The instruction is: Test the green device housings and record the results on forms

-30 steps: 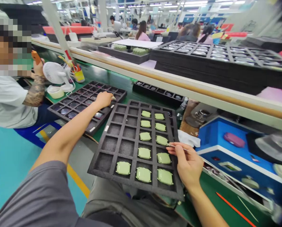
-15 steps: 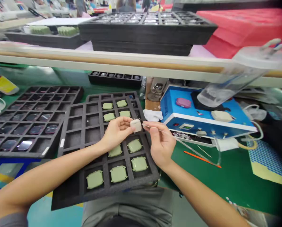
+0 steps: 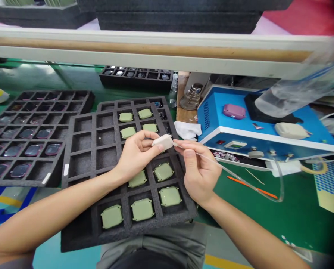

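My left hand [image 3: 139, 151] pinches a cream watch case [image 3: 163, 142] between thumb and fingers, tilted above the black foam tray [image 3: 81, 164]. Closed around the end of a thin clear tube [image 3: 225, 170] is my right hand [image 3: 202, 170]. The tube's tip meets or nearly meets the right edge of the case; contact is too small to tell. Beneath both hands, several green watch cases [image 3: 142, 209] lie in the tray's compartments. From my right hand the tube loops back to the front of a blue machine [image 3: 214, 140].
A second foam tray [image 3: 40, 177] with dark watch parts stands left. On the machine rest a purple case [image 3: 234, 111], a cream case [image 3: 291, 130] and a clear cylinder [image 3: 275, 102]. An orange stick [image 3: 252, 187] lies on the green table. A shelf edge [image 3: 155, 48] crosses above.
The view has dipped and come closer. The cream watch case has been turned so that it shows more edge-on. My right hand still holds the tube at its right side.
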A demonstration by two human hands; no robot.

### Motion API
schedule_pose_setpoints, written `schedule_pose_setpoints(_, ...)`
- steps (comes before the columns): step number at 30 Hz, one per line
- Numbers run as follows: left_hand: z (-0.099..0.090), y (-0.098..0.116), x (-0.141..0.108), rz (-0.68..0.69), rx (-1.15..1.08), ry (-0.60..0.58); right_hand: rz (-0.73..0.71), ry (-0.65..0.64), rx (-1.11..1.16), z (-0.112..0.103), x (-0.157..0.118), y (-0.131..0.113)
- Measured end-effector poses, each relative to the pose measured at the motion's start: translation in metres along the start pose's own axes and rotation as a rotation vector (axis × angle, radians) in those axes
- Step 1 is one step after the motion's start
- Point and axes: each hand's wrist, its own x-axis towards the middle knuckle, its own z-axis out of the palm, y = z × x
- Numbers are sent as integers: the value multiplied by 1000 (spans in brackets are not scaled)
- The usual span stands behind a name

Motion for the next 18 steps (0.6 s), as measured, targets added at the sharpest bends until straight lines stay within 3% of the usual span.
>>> schedule_pose_setpoints(18,3,4,-5,-8,3,2,-7,15,17,0,0,-2)
